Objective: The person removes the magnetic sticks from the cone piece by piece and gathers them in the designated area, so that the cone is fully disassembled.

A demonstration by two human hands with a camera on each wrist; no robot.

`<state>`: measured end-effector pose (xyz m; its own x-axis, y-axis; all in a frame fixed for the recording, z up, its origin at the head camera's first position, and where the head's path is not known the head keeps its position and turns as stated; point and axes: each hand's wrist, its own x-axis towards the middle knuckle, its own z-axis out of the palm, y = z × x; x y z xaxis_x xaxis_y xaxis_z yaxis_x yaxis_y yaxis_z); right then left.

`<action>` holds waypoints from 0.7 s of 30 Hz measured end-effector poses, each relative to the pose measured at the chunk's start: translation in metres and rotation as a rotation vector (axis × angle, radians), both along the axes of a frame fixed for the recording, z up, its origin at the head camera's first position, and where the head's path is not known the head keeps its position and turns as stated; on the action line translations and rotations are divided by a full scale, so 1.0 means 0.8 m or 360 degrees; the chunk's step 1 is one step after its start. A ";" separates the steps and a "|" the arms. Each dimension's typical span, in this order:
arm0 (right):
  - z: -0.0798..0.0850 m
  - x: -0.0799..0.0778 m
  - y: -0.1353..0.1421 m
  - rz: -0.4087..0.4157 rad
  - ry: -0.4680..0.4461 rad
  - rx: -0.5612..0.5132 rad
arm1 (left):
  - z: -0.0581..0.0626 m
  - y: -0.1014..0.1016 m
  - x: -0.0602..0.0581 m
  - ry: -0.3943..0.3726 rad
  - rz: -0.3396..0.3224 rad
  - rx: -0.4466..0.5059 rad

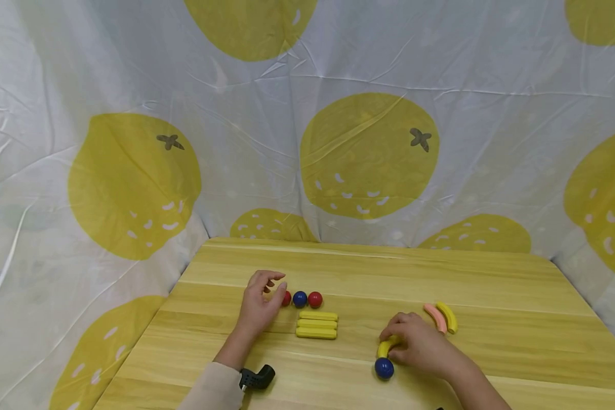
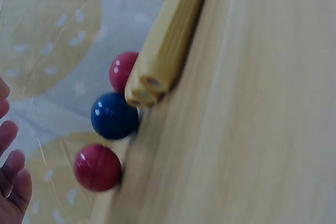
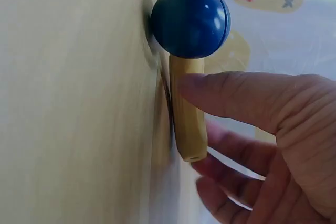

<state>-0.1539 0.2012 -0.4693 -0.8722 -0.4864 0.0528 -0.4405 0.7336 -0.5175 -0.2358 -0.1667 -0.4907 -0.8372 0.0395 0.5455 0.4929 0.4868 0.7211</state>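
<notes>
My right hand [image 1: 417,347] pinches a yellow curved piece [image 1: 386,346] between thumb and fingers, low over the table at the right. A glossy blue ball [image 1: 384,368] sits at the near end of that piece; in the right wrist view the blue ball [image 3: 190,20] lies close against the curved piece [image 3: 189,114]. On the left, my left hand [image 1: 258,307] is beside a row of red, blue and red balls [image 1: 299,299], its fingers loosely bent around nothing. The left wrist view shows a gap between its fingers [image 2: 20,187] and the nearest red ball [image 2: 97,168].
Three yellow straight sticks [image 1: 316,325] lie side by side just in front of the ball row. Right of my right hand rest a pink curved piece [image 1: 434,318] and another yellow curved piece [image 1: 447,317]. Behind the wooden table [image 1: 369,267] hangs a lemon-print cloth [image 1: 256,142].
</notes>
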 end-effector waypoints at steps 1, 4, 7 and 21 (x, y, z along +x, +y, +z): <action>0.000 0.000 0.000 0.0036 -0.0030 -0.0008 | 0.003 0.003 0.002 0.0049 -0.0022 -0.0019; 0.000 -0.001 0.001 0.0070 -0.0154 -0.0057 | 0.014 0.013 0.008 0.0238 -0.0112 -0.0053; -0.002 -0.001 -0.001 0.0050 -0.0211 -0.0090 | 0.022 0.026 0.017 0.0406 -0.0274 -0.0044; -0.008 0.004 -0.020 0.0123 -0.0175 -0.0139 | 0.026 0.116 0.093 -0.0346 -0.0902 -0.0767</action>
<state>-0.1504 0.1852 -0.4758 -0.8352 -0.5499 0.0039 -0.4309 0.6500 -0.6259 -0.1616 -0.0743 -0.4697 -0.7046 0.6850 0.1853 0.6322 0.4872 0.6025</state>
